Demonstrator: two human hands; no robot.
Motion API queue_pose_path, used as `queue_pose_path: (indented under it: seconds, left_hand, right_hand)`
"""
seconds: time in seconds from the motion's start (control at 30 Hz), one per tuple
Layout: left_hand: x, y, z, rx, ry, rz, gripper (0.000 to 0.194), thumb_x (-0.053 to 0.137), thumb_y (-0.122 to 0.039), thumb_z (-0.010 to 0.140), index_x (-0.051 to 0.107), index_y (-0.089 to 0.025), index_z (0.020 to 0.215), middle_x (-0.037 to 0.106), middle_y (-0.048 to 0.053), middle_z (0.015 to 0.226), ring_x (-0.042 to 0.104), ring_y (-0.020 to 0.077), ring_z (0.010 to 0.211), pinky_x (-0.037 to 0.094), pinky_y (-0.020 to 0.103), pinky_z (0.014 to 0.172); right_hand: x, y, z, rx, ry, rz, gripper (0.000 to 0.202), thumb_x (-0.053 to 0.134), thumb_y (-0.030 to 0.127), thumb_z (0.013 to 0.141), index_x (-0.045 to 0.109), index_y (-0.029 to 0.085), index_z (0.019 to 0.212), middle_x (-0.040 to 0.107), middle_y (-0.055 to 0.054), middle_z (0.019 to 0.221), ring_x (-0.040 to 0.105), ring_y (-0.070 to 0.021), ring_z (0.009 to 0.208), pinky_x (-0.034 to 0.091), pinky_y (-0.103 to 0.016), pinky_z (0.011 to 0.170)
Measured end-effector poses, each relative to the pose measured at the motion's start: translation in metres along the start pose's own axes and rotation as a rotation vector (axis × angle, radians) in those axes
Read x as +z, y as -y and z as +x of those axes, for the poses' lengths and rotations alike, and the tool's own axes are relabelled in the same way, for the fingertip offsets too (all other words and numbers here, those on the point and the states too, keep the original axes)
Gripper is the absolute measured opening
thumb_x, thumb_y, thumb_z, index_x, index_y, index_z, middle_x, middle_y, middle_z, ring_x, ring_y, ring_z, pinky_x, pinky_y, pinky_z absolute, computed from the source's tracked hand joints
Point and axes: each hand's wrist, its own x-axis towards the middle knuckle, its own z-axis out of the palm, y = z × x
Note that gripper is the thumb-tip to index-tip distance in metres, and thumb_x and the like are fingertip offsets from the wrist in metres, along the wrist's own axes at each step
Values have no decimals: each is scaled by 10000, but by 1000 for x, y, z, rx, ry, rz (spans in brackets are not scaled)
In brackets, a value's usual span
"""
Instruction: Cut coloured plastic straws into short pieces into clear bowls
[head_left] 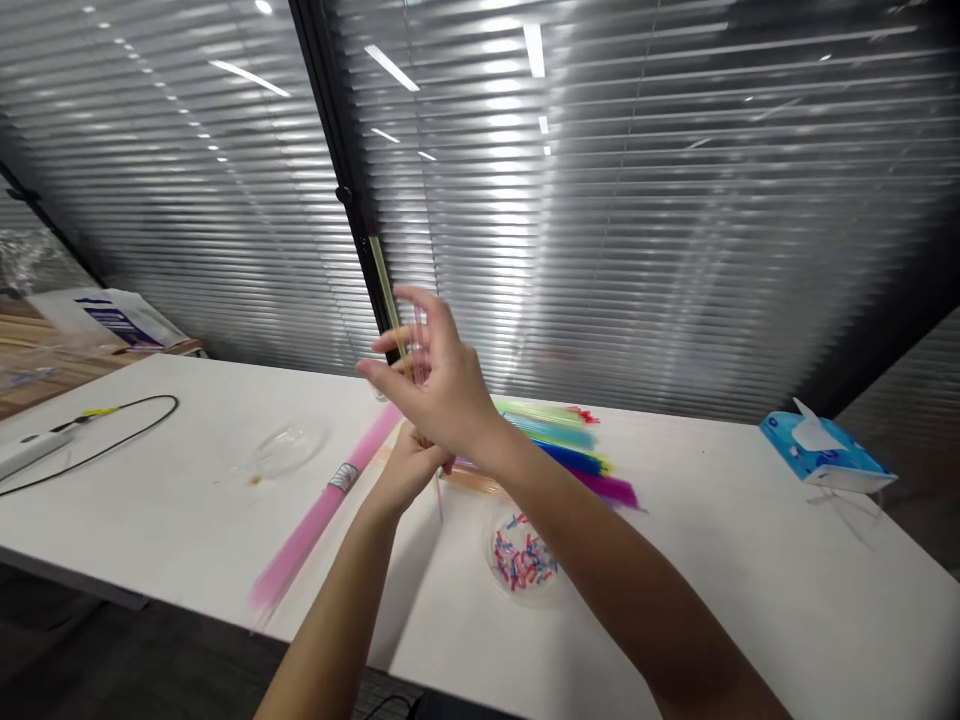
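Observation:
My left hand (414,468) is closed around a few thin plastic straws (418,345), yellowish and pink, that stand nearly upright. One pink end sticks out below the fist. Just above it, my right hand (446,385) has its fingers spread and curved about the upper part of the straws; whether they touch is blurred. Below and right of the hands sits a clear round dish (525,590) with many short red, blue and pink pieces. Behind my right forearm lie straw bundles (570,455) in green, blue, purple and orange, partly hidden by the arm.
A long pink straw bundle (307,540) with a printed band lies left of my hands. Beyond it is a clear round lid (289,448). A blue tissue pack (825,450) sits at the right, a cable (150,430) at the left. Blinds (637,200) rise behind the white table (750,570).

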Motion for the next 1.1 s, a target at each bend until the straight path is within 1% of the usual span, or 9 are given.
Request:
queue_pose_path:
  seconds: [0.07, 0.13, 0.27, 0.43, 0.57, 0.67, 0.83, 0.93, 1.1]
  left_hand:
    - [-1, 2, 0, 54, 58, 96, 168, 696, -285, 737, 595, -152, 728, 456, -33, 505, 428, 88, 490, 317, 204, 445]
    - [-1, 4, 0, 75, 103, 146, 230, 663, -342, 786, 568, -149, 703, 416, -46, 486, 384, 70, 465, 288, 198, 439]
    - [-2, 11, 1, 57, 135, 108, 293, 641, -407, 810, 529, -155, 712, 380, -65, 502, 354, 55, 448, 268, 185, 436]
    - [3, 16, 6, 85, 126, 132, 375, 527, -483, 869, 506, -158, 684, 337, -67, 501, 299, 53, 435, 229, 189, 424]
    - [9, 12, 12, 157, 101, 280, 441, 466, -485, 902, 432, -162, 603, 326, -51, 533, 291, 61, 480, 230, 204, 460]
    - [13, 8, 18, 239, 77, 514, 468, 415, -493, 923, 345, -174, 588, 322, -43, 545, 318, 76, 504, 249, 217, 499]
    - [20, 22, 33, 267, 21, 1295, 375, 381, -482, 939, 528, -189, 758, 581, 15, 670, 541, 168, 619, 235, 247, 511]
    - [24, 46, 44, 257, 120, 1476, 298, 401, -439, 943, 592, -223, 1018, 689, 53, 933, 644, 233, 799, 288, 254, 523]
    - [26, 86, 55, 212, 146, 1455, 372, 409, -499, 937, 593, -290, 1183, 708, 22, 1066, 665, 237, 935, 397, 260, 589]
  right_hand:
    - [-5, 7, 7, -78, -24, -86, 703, 645, 348, 848, 228, 352, 1413, 610, 13, 1075, 582, -88, 632, 512, -256, 726]
    - [-10, 11, 16, -173, -39, -186, 647, 620, 321, 874, 265, 323, 1415, 616, 20, 1027, 543, -72, 592, 491, -230, 715]
    - [-14, 10, 29, -377, -36, -412, 142, 510, 252, 951, 598, 167, 1023, 614, 20, 786, 511, -74, 619, 421, -199, 678]
    - [-27, 13, 32, -445, 38, -689, 240, 485, 274, 971, 615, 143, 819, 562, 20, 673, 460, -84, 606, 352, -221, 632]
    - [-57, 22, 29, -434, 85, -745, 302, 517, 353, 948, 608, 152, 743, 536, 27, 629, 454, -88, 578, 365, -230, 612]
    - [-93, 22, 17, -419, -35, -620, 225, 552, 382, 920, 632, 173, 908, 621, 10, 804, 545, -93, 662, 415, -221, 632]
    - [-167, -25, -42, -64, -393, -530, 273, 476, 418, 933, 583, 235, 1105, 634, -13, 949, 592, -116, 693, 475, -249, 629]
    - [-196, -73, -98, 325, -321, -694, 226, 527, 388, 882, 653, 211, 945, 665, -27, 865, 586, -144, 675, 477, -291, 675]
    - [-201, -128, -171, 533, -202, -715, 184, 607, 313, 782, 697, 175, 863, 694, -69, 877, 583, -170, 641, 480, -326, 661]
